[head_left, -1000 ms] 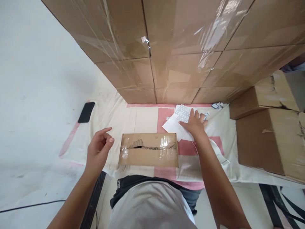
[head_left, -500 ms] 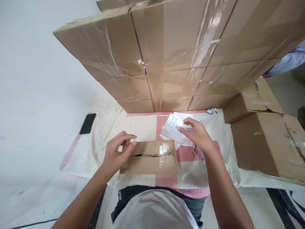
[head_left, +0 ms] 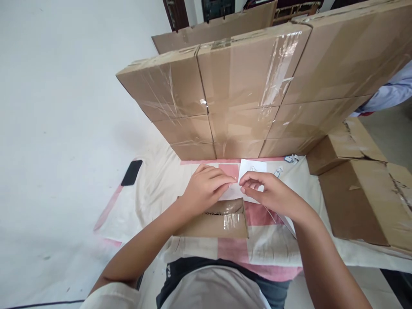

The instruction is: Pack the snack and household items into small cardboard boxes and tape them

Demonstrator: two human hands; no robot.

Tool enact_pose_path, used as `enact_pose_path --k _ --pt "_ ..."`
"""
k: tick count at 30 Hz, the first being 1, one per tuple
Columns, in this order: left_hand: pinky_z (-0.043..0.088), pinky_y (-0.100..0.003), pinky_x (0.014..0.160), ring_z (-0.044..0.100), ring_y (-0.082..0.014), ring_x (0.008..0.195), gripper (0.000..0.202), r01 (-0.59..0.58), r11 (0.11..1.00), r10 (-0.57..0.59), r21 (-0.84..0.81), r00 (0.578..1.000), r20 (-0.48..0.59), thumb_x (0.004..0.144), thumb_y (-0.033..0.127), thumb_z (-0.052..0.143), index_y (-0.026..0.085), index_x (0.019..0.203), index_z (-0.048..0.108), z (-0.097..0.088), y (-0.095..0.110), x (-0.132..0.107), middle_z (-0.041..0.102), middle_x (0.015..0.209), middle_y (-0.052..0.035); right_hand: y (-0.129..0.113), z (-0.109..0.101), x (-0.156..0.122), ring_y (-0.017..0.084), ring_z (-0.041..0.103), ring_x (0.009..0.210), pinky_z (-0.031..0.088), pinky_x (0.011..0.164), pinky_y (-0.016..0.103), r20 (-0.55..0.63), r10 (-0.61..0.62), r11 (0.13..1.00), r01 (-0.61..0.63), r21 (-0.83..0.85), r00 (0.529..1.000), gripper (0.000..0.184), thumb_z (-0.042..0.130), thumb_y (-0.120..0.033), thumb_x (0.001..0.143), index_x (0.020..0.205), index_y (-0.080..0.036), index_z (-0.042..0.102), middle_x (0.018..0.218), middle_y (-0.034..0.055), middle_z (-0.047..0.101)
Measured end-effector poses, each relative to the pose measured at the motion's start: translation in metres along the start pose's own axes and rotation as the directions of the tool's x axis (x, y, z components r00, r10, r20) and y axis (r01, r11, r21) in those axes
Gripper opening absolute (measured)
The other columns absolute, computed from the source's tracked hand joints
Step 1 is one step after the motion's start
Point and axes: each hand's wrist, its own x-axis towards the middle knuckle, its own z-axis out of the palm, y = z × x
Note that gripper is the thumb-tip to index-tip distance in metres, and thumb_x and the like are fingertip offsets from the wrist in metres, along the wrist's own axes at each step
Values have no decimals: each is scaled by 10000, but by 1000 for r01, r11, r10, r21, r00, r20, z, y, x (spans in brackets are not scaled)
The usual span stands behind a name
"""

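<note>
Left hand: the left hand reaches over the small carton, fingers and thumb brought together above the white paper; whether this grip has anything pinched in it, I cannot tell.
Right hand: the right hand is over the paper's right part, fingers curled toward the thumb, tips just beside the left fingertips; I cannot tell whether its grip has anything in it.
White paper: the white paper lies beneath both hands, between the small carton and the box stack, partly covered by the fingers.
Small carton: the small carton lies flat by the near edge of the surface, clear tape on its top, its left part behind the left forearm.
Box stack: the taped box stack rises along the far edge.
Label scraps: small label scraps lie near the stack's foot, right of the paper.
Phone-like object: the flat black object rests at the left edge.
Brown boxes: two brown boxes stand toward the right edge.
Cloth: white with pink bands, covering the surface.
</note>
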Motion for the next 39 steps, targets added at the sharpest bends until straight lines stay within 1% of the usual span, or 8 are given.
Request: enact_pose_path --k 4,12,20,23,26,30,32,39 --pt "412 -378 915 709 -206 956 179 198 980 -189 -26 963 191 1000 337 589 262 1069 736 -1 -14 -5 792 1035 -10 17 4 11 203 659 821 495 773 340 93 83 990 -72 -121 992 205 597 -311 918 1060 -232 723 999 32 739" --pt "504 -328 861 722 -243 1020 408 424 891 -236 -162 739 632 973 538 578 293 1273 707 -8 -31 -15 783 1152 -42 33 12 22 230 687 933 518 830 348 252 109 993 -93 -75 961 315 586 -436 961 1142 -245 759 1082 49 756" --pt "485 -371 974 623 -284 1254 530 401 916 -308 15 678 667 905 363 650 243 1415 567 31 -109 -7 615 1459 -117 102 29 51 307 554 1274 488 1047 464 -13 169 827 -148 -543 986 550 497 -84 885 1411 -199 605 1443 154 576" --pt "373 -468 1101 458 -351 1423 671 342 940 -258 6 698 668 798 184 708 264 1445 547 56 -132 -3 391 1649 -136 119 44 56 432 366 1433 394 1088 635 -31 171 749 -151 -646 985 764 507 19 780 1507 -213 531 1633 187 365" --pt "283 -455 1159 450 -288 1422 518 303 949 -176 -90 743 646 833 110 619 317 1306 664 68 -143 5 524 1566 -54 122 53 61 443 335 1441 371 1076 655 -49 51 678 -70 -732 998 648 502 -29 848 1456 -235 587 1648 155 365" --pt "400 -410 1071 596 -258 1226 216 366 907 -208 -209 820 533 937 297 581 256 1055 757 58 -150 17 747 1224 -53 111 50 73 362 525 1252 429 1031 543 -189 -131 884 28 -466 973 279 513 -304 981 1116 -214 740 1335 137 662" --pt "501 -395 939 673 -256 1059 370 440 859 -292 -262 842 454 990 473 506 195 995 750 48 -148 19 774 1080 -85 97 45 81 307 614 1078 480 965 462 -288 -120 984 77 -158 950 328 518 -458 990 925 -208 720 1066 101 723" --pt "592 -328 755 727 -209 895 483 518 708 -474 -481 852 220 858 617 701 180 1064 698 15 -102 9 769 1010 -81 37 35 94 205 602 752 495 684 328 -317 28 901 114 419 948 384 683 -592 877 853 -211 650 797 14 651"
